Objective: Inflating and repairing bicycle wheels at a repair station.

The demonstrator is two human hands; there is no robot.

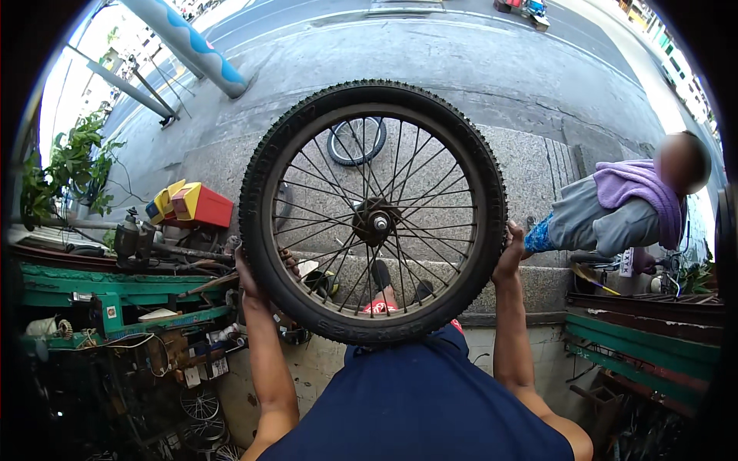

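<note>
I hold up a bicycle wheel (pixel 377 222) with a knobby black tyre, a dark rim, dark spokes and a hub with an axle nut. It stands face-on in front of my chest. My left hand (pixel 247 269) grips its lower left side, with fingertips showing through the spokes. On the opposite side, my right hand (pixel 509 252) presses against the tyre's outer edge, fingers partly hidden behind it. Beyond the wheel, a second, smaller-looking wheel (pixel 333 154) lies on the pavement, seen partly through the spokes.
A person (pixel 607 207) with a purple towel is at the right. Green benches (pixel 115 288) with tools and parts stand at the left, near a red and yellow box (pixel 204 206). Another green bench (pixel 638 338) is at the right. A blue post (pixel 188 50) rises near the road.
</note>
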